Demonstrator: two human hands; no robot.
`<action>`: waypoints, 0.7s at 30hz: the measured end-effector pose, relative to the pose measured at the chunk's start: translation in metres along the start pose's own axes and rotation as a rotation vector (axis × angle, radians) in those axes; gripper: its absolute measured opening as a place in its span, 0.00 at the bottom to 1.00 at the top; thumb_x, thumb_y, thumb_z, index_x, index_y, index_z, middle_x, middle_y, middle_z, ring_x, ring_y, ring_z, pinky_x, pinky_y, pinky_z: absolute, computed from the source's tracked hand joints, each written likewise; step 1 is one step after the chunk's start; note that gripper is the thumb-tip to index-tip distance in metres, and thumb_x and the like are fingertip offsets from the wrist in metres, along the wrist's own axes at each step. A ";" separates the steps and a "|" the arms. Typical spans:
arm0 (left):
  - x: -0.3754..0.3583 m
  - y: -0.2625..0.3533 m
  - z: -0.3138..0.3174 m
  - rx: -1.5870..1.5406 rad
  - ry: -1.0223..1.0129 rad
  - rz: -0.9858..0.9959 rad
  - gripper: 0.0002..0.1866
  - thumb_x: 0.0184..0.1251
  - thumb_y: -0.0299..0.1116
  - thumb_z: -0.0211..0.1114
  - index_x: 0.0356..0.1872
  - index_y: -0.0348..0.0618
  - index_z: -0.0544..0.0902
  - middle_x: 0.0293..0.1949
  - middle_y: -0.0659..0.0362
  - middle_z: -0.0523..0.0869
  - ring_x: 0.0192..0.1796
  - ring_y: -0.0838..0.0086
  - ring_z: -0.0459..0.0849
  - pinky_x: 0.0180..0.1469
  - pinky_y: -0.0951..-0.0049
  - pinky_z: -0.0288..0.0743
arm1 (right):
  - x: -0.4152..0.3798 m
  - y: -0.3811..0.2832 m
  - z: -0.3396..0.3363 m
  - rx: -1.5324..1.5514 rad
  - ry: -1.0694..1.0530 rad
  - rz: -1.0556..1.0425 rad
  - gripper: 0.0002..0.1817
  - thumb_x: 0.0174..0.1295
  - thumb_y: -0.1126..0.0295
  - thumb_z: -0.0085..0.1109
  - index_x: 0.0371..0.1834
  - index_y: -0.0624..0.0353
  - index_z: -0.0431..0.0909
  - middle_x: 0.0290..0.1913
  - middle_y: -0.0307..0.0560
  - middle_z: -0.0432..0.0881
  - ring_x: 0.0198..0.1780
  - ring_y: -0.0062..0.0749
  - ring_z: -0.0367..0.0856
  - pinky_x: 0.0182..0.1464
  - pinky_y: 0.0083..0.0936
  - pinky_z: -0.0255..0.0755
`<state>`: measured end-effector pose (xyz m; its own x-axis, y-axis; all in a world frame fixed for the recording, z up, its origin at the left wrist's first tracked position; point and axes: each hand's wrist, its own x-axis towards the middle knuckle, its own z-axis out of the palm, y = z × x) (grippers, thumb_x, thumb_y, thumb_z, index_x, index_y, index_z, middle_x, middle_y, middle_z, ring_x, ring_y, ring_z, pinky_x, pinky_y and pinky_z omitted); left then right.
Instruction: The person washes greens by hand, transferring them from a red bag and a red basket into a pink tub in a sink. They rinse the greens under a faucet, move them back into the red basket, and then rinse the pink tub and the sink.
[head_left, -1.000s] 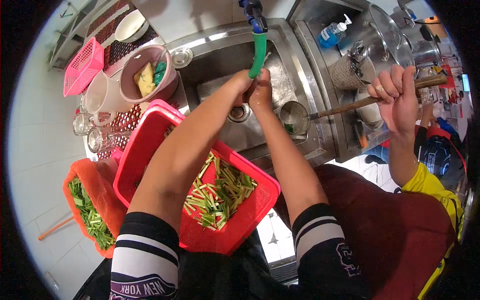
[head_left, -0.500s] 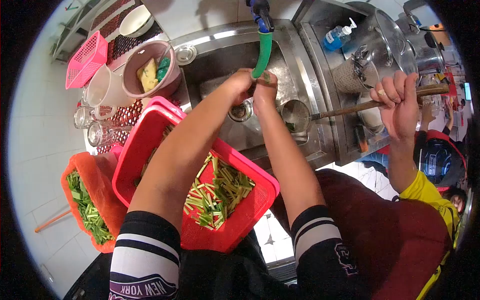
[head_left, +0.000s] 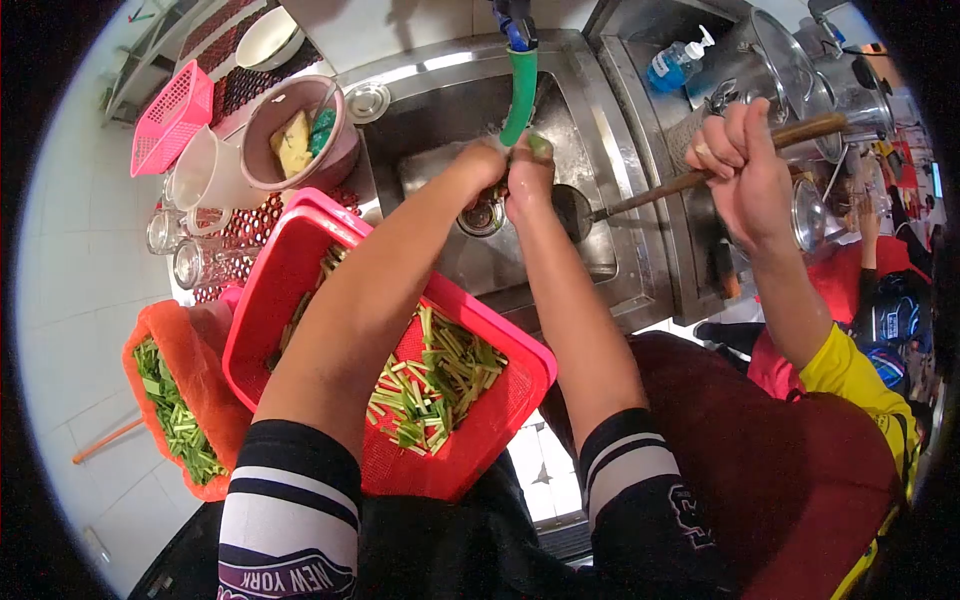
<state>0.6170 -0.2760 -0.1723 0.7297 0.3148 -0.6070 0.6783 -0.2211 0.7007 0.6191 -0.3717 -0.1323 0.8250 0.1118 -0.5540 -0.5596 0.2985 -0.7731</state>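
Under the end of a green hose (head_left: 521, 95) on the tap, my left hand (head_left: 482, 166) and my right hand (head_left: 531, 174) are close together over the metal sink (head_left: 545, 255). Something light green (head_left: 540, 148) shows at the far side of my right hand, with those fingers curled about it; what it is I cannot tell. My left fingers are mostly hidden behind the hand. Below my forearms, a red basket (head_left: 465, 300) holds cut green stems (head_left: 440, 385).
At right, another person's hand (head_left: 745, 180) grips a long-handled ladle (head_left: 660, 193), its bowl in the sink. Left stand a pink bucket (head_left: 262, 140), a plastic jug (head_left: 205, 180), glass mugs (head_left: 200, 262) and an orange bag (head_left: 205, 365) of greens. A soap bottle (head_left: 675, 65) stands behind.
The other person's hand and ladle have shifted left and slightly up, and the ladle bowl has turned. My hands stay under the hose with little movement.
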 end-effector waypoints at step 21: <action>-0.073 0.056 -0.034 -0.920 0.217 0.140 0.19 0.77 0.41 0.43 0.53 0.45 0.79 0.58 0.51 0.78 0.56 0.60 0.78 0.59 0.56 0.72 | -0.004 0.014 0.044 -0.174 -0.217 -0.294 0.19 0.71 0.56 0.57 0.53 0.60 0.77 0.47 0.45 0.83 0.47 0.32 0.81 0.50 0.30 0.73</action>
<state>0.5984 -0.2801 -0.0760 0.7045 0.5255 -0.4769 0.1847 0.5131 0.8382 0.6110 -0.3260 -0.1271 0.9389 0.2487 -0.2379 -0.2872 0.1852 -0.9398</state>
